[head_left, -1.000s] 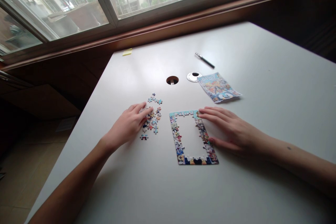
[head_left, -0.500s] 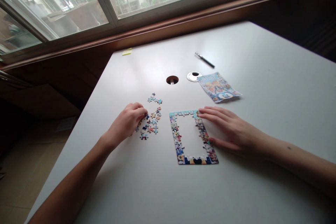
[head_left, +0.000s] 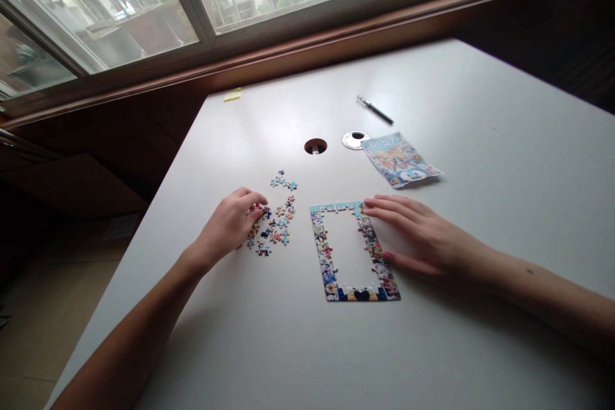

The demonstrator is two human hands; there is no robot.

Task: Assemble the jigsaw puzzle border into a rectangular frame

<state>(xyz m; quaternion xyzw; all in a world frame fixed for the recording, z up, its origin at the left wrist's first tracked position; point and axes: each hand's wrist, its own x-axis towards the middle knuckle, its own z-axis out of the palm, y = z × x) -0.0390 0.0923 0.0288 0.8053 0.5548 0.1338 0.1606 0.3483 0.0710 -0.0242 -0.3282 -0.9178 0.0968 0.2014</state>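
My left hand [head_left: 232, 223] hovers low over the left side of a scattered pile of jigsaw puzzle pieces [head_left: 277, 234], thumb and forefinger apart. Its fingertips are at the pieces, and the palm hides some of them. A smaller cluster of mostly light-blue pieces [head_left: 283, 182] lies just beyond. To the right is a joined puzzle border [head_left: 329, 278], a rectangle with a bare middle. My right hand [head_left: 423, 237] lies open along the border's right side, its fingertips on the upper right corner and its thumb on the right edge.
A colourful picture sheet [head_left: 398, 160] lies beyond my right hand, partly over a silver cable-hole cover [head_left: 353, 140]. Left of that is a round hole [head_left: 316, 147] in the white table [head_left: 269, 346]. Farther back are a pen [head_left: 375, 110] and a yellow sticky note [head_left: 232, 95].
The fingers of my left hand have parted and drawn slightly back to the left, showing more pieces beneath them. My right hand and the puzzle border have stayed still.
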